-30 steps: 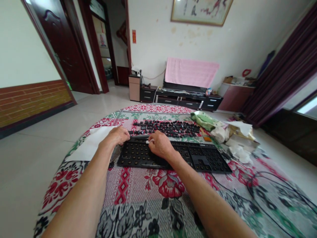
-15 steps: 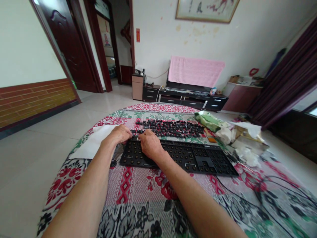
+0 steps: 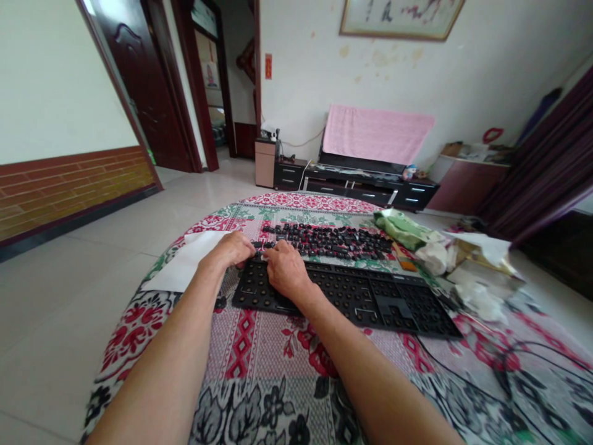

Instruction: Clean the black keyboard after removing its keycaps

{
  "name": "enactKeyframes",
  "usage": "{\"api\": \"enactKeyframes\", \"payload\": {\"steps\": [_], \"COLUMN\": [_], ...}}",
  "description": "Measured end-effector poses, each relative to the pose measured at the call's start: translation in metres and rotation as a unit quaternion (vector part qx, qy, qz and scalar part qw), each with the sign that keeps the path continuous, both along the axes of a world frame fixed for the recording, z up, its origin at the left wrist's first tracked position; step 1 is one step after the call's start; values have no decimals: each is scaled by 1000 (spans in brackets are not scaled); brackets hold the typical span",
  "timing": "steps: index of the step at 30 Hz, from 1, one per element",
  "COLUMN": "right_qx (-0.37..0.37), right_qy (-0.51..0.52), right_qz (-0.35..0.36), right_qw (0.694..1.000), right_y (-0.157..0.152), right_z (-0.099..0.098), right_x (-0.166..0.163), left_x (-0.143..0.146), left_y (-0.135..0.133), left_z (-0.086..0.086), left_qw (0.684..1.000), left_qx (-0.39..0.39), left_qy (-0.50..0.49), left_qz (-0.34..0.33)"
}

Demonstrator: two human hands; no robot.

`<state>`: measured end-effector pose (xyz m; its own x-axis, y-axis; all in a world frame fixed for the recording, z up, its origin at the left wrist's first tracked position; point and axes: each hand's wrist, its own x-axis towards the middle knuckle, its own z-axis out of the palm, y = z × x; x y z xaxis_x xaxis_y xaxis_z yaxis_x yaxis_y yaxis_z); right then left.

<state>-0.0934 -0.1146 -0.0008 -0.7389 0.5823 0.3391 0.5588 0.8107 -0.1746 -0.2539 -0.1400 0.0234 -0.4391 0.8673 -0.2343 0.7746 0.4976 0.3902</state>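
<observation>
A black keyboard (image 3: 343, 300) with its keycaps off lies across the patterned tablecloth. My left hand (image 3: 235, 248) is at its far left corner, fingers pinched together; whatever sits between them is hidden. Over the left part of the keyboard rests my right hand (image 3: 286, 269), its fingers curled down at the top edge beside the left fingertips. A small pale bit shows at the right fingertips, too small to name. Just behind the keyboard, many loose black keycaps (image 3: 333, 240) are spread in rows.
White paper (image 3: 188, 262) lies left of my left hand. An orange-tipped brush (image 3: 406, 262), a green bag (image 3: 403, 228) and crumpled white tissue (image 3: 477, 301) are to the right. A black cable (image 3: 445, 364) trails from the keyboard toward the right front.
The whole view has swung slightly left, so things appear shifted right. Both hands stay at the keyboard's far left corner with little change of pose.
</observation>
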Motion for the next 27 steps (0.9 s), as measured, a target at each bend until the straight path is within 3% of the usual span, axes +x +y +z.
{"api": "enactKeyframes", "payload": {"steps": [4, 10, 15, 22, 27], "right_qx": [11, -6, -11, 23, 2], "right_qy": [-11, -2, 37, -24, -50], "right_qz": [7, 3, 63, 91, 64], "right_qw": [1000, 1000, 997, 995, 997], "right_y": [-1, -1, -11, -21, -19], "right_z": [-1, 2, 2, -1, 8], "right_x": [1, 3, -2, -14, -8], "left_x": [1, 0, -1, -2, 0], "left_y": [-3, -1, 0, 0, -1], "left_z": [2, 2, 1, 0, 3], "left_qw": [999, 999, 999, 1000, 1000], "left_qx": [-2, 3, -5, -11, -12], "left_qy": [-49, -43, -36, -6, -14], "left_qz": [15, 31, 20, 4, 16]}}
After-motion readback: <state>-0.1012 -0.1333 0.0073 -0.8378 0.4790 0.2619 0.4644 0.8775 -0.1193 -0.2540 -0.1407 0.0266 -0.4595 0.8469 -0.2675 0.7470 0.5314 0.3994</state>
